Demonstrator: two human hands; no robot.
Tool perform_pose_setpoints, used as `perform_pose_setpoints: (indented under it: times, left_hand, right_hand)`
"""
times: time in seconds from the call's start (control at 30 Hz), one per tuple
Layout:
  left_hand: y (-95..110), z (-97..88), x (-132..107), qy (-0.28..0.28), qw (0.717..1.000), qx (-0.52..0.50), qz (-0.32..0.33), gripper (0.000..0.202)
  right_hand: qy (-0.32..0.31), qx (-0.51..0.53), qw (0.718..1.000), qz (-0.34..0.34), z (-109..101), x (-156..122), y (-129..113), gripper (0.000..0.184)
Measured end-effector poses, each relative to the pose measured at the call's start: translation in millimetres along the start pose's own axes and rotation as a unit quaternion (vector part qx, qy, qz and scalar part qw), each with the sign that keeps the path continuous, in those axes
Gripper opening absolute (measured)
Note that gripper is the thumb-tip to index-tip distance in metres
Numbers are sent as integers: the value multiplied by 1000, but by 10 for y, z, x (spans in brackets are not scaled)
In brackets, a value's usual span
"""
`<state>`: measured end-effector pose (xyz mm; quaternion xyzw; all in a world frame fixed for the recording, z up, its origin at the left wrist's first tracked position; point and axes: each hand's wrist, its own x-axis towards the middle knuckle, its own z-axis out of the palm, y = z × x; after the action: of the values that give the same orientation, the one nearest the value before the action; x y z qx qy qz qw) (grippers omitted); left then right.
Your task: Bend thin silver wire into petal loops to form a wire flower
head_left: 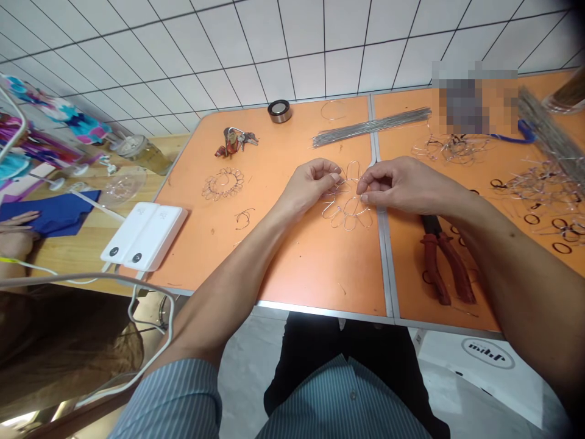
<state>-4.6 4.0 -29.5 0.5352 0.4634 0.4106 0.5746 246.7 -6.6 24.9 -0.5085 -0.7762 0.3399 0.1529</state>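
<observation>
- At the far left, we are seeing another person's hand point(18, 222) resting on blue cloth point(59, 213); the edge is cutting it off.
- Next, two white boxes point(144, 238) are lying side by side, and a clear cup point(148, 155) is tipping behind them.
- On the orange table point(292, 268), a loopy wire ring point(222, 184) is lying flat.
- Behind it, a small red and silver thing point(234, 143) is sitting; we are not making out what it is.
- Our left hand point(315, 186) is pinching thin wire, thumb and finger almost closed.
- Between our hands, the wire flower point(350, 210) is sitting just over the table; our fingers are hiding some of its loops.
- Behind it, a bunch of straight wires point(372, 127) is lying.
- Our right hand point(397, 186) is curling in and pinching the flower's other side.
- Red-handled pliers point(441, 256) are lying under our right arm, which is hiding their tip.
- At the far right, a blocky blur point(475, 100) is covering something, and thin wires point(534, 183) are tangling near dark rings point(562, 248).
</observation>
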Motion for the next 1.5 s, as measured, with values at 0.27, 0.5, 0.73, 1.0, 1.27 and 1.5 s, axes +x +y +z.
perform_pose_setpoints:
  times: [0.27,0.5,0.73,1.0,1.27,1.5]
  left_hand:
    - [43,-6,0,44,996,54,53,23]
    - [148,-26,-26,133,972,140,133,12]
    - [264,76,-204,14,965,252,75,8]
    - [196,129,-187,41,912,399,82,4]
    - [141,177,-145,20,907,416,59,16]
    - [73,222,-116,-9,918,394,50,11]
  right_hand:
    - [-2,-3,1000,9,-12,6,16,11]
    - [3,-2,1000,14,-11,7,23,9]
    - [0,7,1000,17,-17,5,2,12]
    - [8,20,1000,-9,-9,-10,17,12]
    - [4,20,1000,-14,-8,2,57,14]
    - [7,12,1000,-19,13,5,58,17]
